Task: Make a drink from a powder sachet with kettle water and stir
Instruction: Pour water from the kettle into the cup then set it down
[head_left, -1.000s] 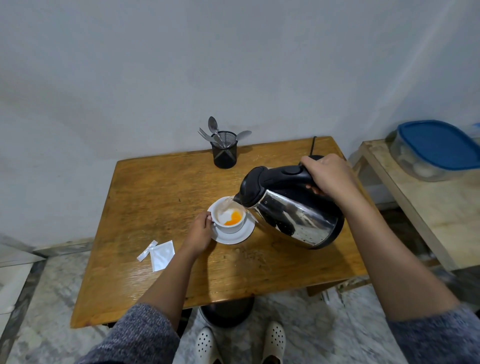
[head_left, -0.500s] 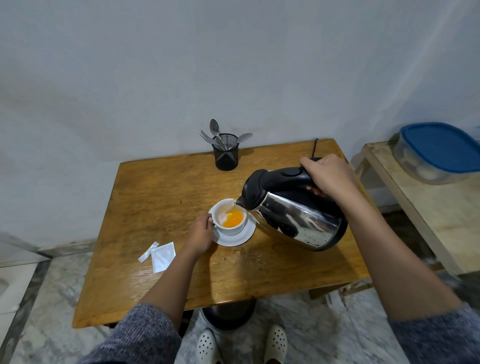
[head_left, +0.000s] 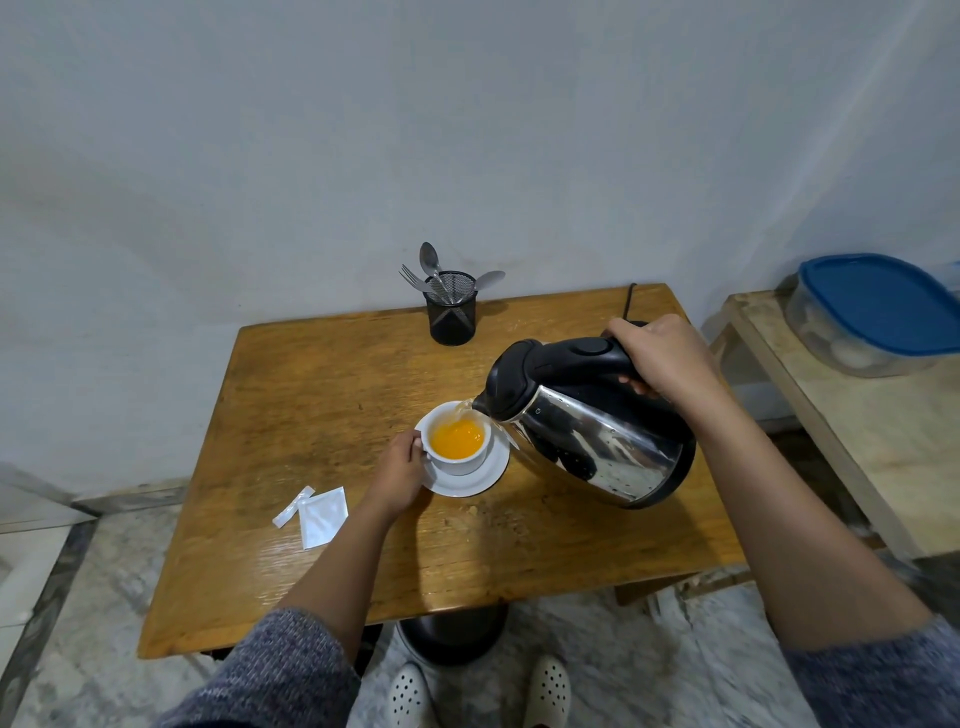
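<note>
A steel kettle (head_left: 597, 436) with a black lid and handle is tilted leftward, its spout over a white cup (head_left: 457, 441). Water runs from the spout into the cup, which holds orange liquid. The cup stands on a white saucer (head_left: 480, 480) on the wooden table (head_left: 322, 395). My right hand (head_left: 665, 358) grips the kettle's handle. My left hand (head_left: 400, 470) holds the cup's left side at the handle. The torn white sachet (head_left: 322, 514) and its torn-off strip (head_left: 293, 506) lie on the table to the left of my left arm.
A black mesh holder (head_left: 451, 312) with spoons and a fork stands at the table's back edge. A black cord (head_left: 629, 301) runs off the back right corner. A side table (head_left: 852, 447) on the right carries a blue-lidded container (head_left: 878, 312).
The orange liquid in the cup has risen and spread over the white powder. The kettle has kept pouring, tilted a little further; both hands stay in place.
</note>
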